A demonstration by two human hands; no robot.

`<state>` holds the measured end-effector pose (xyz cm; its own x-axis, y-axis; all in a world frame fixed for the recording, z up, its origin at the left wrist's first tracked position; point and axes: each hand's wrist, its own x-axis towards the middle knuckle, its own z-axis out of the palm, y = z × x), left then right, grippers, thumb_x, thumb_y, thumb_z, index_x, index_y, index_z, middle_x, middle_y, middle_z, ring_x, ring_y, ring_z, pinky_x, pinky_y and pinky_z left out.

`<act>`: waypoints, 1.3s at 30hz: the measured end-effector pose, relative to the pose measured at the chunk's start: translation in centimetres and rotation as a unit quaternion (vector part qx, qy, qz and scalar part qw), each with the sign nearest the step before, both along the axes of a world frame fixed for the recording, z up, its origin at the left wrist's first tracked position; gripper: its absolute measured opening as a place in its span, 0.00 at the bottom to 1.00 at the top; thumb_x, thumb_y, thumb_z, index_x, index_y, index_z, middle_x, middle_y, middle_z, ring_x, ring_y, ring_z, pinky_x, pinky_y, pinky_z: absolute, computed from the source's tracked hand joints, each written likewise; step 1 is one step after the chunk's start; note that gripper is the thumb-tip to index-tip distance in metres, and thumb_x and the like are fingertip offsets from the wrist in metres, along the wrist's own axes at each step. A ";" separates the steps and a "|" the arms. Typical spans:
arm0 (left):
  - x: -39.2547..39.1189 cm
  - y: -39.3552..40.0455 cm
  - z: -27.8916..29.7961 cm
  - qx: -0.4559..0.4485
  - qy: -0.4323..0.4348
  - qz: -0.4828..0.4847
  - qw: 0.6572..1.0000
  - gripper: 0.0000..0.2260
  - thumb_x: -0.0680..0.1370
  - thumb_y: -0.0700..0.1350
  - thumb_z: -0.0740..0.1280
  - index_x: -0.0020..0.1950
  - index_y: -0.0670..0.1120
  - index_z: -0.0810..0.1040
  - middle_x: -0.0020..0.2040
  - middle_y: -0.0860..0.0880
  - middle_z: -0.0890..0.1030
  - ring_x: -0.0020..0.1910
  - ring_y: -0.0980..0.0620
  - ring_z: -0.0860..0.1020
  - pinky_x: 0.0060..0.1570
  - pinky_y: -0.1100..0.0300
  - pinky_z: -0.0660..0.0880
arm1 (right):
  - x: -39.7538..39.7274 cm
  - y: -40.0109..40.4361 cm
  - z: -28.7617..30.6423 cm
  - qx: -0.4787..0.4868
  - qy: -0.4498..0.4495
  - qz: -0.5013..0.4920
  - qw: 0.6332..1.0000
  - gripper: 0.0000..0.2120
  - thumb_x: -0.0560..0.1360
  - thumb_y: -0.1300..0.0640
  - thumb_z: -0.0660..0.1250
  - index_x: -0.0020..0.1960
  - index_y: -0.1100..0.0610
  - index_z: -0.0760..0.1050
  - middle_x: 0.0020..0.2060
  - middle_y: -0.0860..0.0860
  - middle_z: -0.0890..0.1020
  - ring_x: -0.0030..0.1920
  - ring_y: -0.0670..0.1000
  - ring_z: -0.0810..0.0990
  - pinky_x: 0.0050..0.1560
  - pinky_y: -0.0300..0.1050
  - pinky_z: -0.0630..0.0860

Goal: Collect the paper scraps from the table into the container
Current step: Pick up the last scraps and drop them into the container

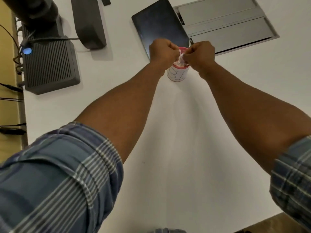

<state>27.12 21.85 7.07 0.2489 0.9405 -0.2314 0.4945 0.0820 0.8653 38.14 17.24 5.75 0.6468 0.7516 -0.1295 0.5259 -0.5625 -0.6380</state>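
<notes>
A small white container (177, 74) with a pink rim and a hand-drawn label stands on the white table (176, 140) at mid-distance. White paper scraps (181, 58) stick up from its mouth. My left hand (162, 52) and my right hand (200, 53) are both above the rim, fists closed, pinching the same wad of scraps between them. The hands hide most of the container's opening. No loose scraps show on the table surface around it.
A closed dark laptop (159, 29) lies just behind the container, with a grey recessed cable hatch (225, 24) to its right. At the left stand a ribbed grey box (50, 64) with a blue light, a dark monitor foot (89, 22) and cables along the table edge.
</notes>
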 end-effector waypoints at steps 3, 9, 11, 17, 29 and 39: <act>1.2 0.6 -0.9 0.058 0.067 -0.056 0.994 0.08 0.72 0.37 0.68 0.33 0.43 0.77 0.31 0.50 0.77 0.30 0.58 0.75 0.34 0.66 0.74 | -0.3 0.5 -0.3 -0.021 -0.093 0.076 0.993 0.09 0.74 0.56 0.69 0.48 0.63 0.81 0.42 0.56 0.83 0.44 0.53 0.82 0.55 0.45 0.78; 2.6 1.3 -1.9 0.174 0.198 -0.142 0.954 0.21 0.76 0.37 0.56 0.24 0.52 0.61 0.25 0.53 0.62 0.26 0.57 0.63 0.29 0.66 0.65 | -0.8 1.8 -0.5 -0.090 -0.194 0.156 0.964 0.10 0.78 0.59 0.61 0.50 0.64 0.77 0.45 0.60 0.81 0.46 0.58 0.79 0.45 0.45 0.71; 2.2 0.9 -1.2 0.194 0.218 -0.172 0.941 0.19 0.79 0.38 0.55 0.29 0.50 0.62 0.28 0.53 0.64 0.27 0.57 0.65 0.29 0.68 0.64 | -0.9 1.7 -0.5 -0.121 -0.220 0.189 0.950 0.09 0.79 0.60 0.61 0.51 0.65 0.76 0.40 0.60 0.77 0.42 0.57 0.76 0.49 0.47 0.73; 2.5 1.7 -0.4 0.229 0.268 -0.195 0.915 0.12 0.78 0.41 0.63 0.35 0.45 0.70 0.30 0.51 0.67 0.28 0.56 0.65 0.36 0.64 0.66 | -0.3 1.7 -0.9 -0.105 -0.197 0.186 0.957 0.12 0.79 0.56 0.62 0.55 0.64 0.77 0.51 0.61 0.81 0.53 0.59 0.79 0.57 0.47 0.72; -3.9 -2.6 0.8 0.206 0.095 -0.148 0.963 0.10 0.76 0.40 0.64 0.54 0.46 0.82 0.49 0.47 0.84 0.49 0.50 0.80 0.50 0.61 0.77 | -3.1 -3.7 0.4 0.157 -0.113 0.011 0.981 0.08 0.74 0.59 0.63 0.48 0.56 0.81 0.43 0.51 0.84 0.41 0.45 0.80 0.45 0.36 0.77; -18.6 -15.4 -8.0 0.146 0.096 -0.076 0.982 0.09 0.74 0.36 0.66 0.52 0.42 0.82 0.50 0.45 0.84 0.49 0.49 0.82 0.53 0.59 0.77 | -12.8 -17.3 -6.8 0.121 0.010 0.087 0.989 0.08 0.74 0.63 0.67 0.51 0.59 0.83 0.47 0.53 0.84 0.46 0.51 0.83 0.51 0.39 0.76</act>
